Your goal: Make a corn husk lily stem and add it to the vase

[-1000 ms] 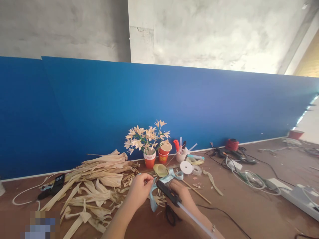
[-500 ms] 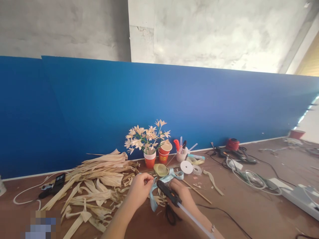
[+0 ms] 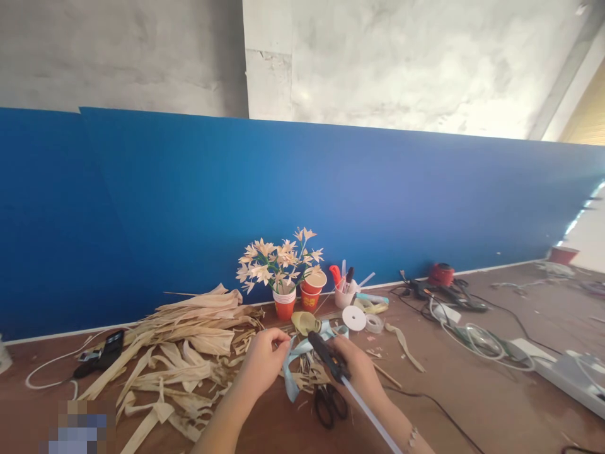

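My left hand (image 3: pixel 267 354) is closed in a pinch at the end of a light blue ribbon (image 3: pixel 290 378). My right hand (image 3: pixel 350 360) is wrapped round a black glue gun (image 3: pixel 327 357), from whose rear a long translucent stick runs toward the lower right. The gun's tip points to the upper left, above the ribbon. Black-handled scissors (image 3: pixel 329 407) lie just below the gun. Behind the hands stands a red and white cup (image 3: pixel 285 306) with pale flowers (image 3: pixel 278 260), near an olive-coloured roll (image 3: pixel 306 323). Whatever else my left fingertips hold is too small to tell.
Dried husks (image 3: pixel 189 353) spread over the left of the table. A white spool (image 3: pixel 354 318), a tape roll (image 3: pixel 374 323) and a cup of tools (image 3: pixel 345 295) stand behind my right hand. Cables and a power strip (image 3: pixel 562 372) lie at the right.
My right hand and the glue gun have moved a little right, away from my left hand. More of the scissors shows now. My left hand has hardly moved.
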`<state>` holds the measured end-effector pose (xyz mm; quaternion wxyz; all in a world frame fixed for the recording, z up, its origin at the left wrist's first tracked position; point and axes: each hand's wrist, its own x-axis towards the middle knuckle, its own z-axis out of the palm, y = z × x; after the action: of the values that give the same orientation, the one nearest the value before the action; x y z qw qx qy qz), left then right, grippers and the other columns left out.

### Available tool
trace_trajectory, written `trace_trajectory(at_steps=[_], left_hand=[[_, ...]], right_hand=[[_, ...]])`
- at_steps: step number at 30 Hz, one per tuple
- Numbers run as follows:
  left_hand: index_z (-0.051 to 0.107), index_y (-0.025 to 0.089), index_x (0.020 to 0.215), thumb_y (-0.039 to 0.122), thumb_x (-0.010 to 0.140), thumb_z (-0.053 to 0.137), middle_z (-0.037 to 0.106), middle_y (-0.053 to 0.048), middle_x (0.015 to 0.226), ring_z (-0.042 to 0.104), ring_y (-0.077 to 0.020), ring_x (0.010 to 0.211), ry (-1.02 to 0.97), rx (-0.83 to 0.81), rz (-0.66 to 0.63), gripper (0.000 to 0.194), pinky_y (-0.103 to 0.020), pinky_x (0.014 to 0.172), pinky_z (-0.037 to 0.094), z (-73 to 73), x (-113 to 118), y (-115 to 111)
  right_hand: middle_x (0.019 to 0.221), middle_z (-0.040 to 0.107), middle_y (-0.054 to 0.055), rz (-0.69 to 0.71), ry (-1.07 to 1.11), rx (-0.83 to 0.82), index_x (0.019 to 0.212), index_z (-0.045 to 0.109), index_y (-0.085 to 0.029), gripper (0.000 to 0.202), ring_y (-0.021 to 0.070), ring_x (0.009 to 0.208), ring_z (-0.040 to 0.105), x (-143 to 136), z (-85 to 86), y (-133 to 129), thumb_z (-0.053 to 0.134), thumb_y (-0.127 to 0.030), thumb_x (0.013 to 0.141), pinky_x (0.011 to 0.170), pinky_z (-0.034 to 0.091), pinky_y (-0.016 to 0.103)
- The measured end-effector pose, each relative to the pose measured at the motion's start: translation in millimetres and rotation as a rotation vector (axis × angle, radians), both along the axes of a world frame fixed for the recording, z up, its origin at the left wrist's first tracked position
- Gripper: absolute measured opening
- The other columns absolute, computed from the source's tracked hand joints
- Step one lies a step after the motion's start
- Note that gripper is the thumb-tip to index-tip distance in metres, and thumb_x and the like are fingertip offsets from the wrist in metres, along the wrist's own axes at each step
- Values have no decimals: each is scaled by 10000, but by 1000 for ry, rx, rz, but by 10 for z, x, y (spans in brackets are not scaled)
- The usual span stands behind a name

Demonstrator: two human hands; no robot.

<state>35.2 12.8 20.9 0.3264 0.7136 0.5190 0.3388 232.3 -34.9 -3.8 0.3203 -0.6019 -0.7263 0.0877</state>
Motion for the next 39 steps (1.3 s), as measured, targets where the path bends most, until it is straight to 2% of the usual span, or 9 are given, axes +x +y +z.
trace_trajectory(at_steps=[5,10,17,20,23,26,29,32,39], left_hand=[[677,145,745,219,732,487,675,-38,694,577,-158,616,-7,-14,17,204,-248,597,415,16,-22,14],[675,145,753,222,728,484,668,-38,676,576,-162,616,-19,-21,9,207,-251,603,419,25,-15,5],[674,128,766,257,720,482,666,-51,688,558,-160,570,-52,-48,-19,237,-264,575,416,36,3,-12],[670,125,766,255,712,481,657,-41,659,549,-156,551,-80,-72,-25,236,-260,554,412,39,10,-17],[660,129,759,255,714,478,651,-29,647,540,-147,538,-112,-74,-37,226,-254,541,408,31,-1,-7],[651,136,761,255,729,471,644,-20,643,528,-137,519,-126,-68,-41,218,-250,526,399,16,-32,25],[647,143,764,235,743,464,641,-20,645,533,-140,526,-97,-53,-7,206,-254,533,400,0,-60,62],[646,157,752,196,752,477,653,-36,716,575,-165,642,6,67,71,173,-277,629,417,-20,-61,72],[621,191,760,135,817,435,620,-43,806,587,-181,776,200,291,128,203,-279,690,406,-77,-14,10]], right_hand=[[802,655,92,-333,-232,-326,906,517,-173,254,245,760,613,436,63,4,524,-127,656,558,306,256],[834,668,147,-390,-368,-514,921,519,-133,219,264,787,640,820,-149,-34,539,-145,704,572,323,272],[1027,632,182,-466,-466,-406,937,594,-147,282,344,1031,538,542,-46,-35,538,-64,673,773,377,431],[1004,654,122,-218,-10,-233,965,621,-175,287,253,937,589,136,107,92,485,-112,720,731,420,331],[1075,628,77,81,673,-410,1127,554,-191,461,112,566,593,-259,165,266,482,-148,674,484,395,225],[905,648,33,291,986,-580,1136,546,-185,524,110,521,597,-498,145,395,565,-177,612,393,321,187],[661,620,2,306,1078,-568,850,630,-133,304,125,544,604,-570,108,465,685,-301,602,435,383,189],[569,605,-8,231,1084,-513,645,595,-133,359,108,496,582,-569,80,500,755,-439,548,480,430,207],[524,604,-5,118,1104,-504,622,634,-136,451,148,496,606,-601,40,513,786,-523,447,480,452,240]])
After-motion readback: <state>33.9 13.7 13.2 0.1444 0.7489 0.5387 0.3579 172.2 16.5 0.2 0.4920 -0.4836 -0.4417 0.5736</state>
